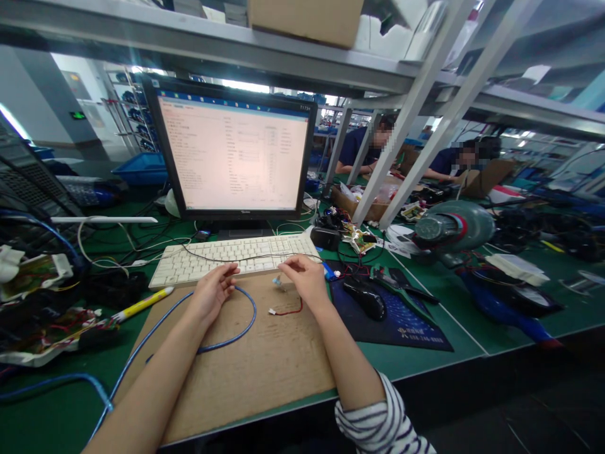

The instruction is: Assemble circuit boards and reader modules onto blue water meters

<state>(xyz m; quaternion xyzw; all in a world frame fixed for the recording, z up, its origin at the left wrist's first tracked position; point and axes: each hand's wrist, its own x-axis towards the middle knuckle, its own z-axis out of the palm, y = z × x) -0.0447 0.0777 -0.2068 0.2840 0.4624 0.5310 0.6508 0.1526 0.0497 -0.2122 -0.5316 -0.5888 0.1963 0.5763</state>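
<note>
My left hand point(213, 294) hovers over the cardboard sheet point(265, 372), its fingers loosely curled and apart, with nothing visible in them. A blue cable point(256, 310) passes behind that hand and loops under the wrist. Thumb and fingertips of my right hand point(306, 277) pinch together at a small part with a light-blue end point(276, 281), too small to name further. A thin red wire point(289, 312) with a white connector hangs or lies below the right palm; whether it joins the small part is hidden. Just behind both hands is a white keyboard point(227, 257).
A lit monitor point(234, 151) stands behind the keyboard. Right of the cardboard lie a black mouse point(363, 299), green-handled pliers point(401, 293) and a mouse pad point(411, 334). A yellow marker point(142, 304) and opened device housings point(42, 328) are at left. Metal posts point(411, 113) rise behind; two people sit beyond.
</note>
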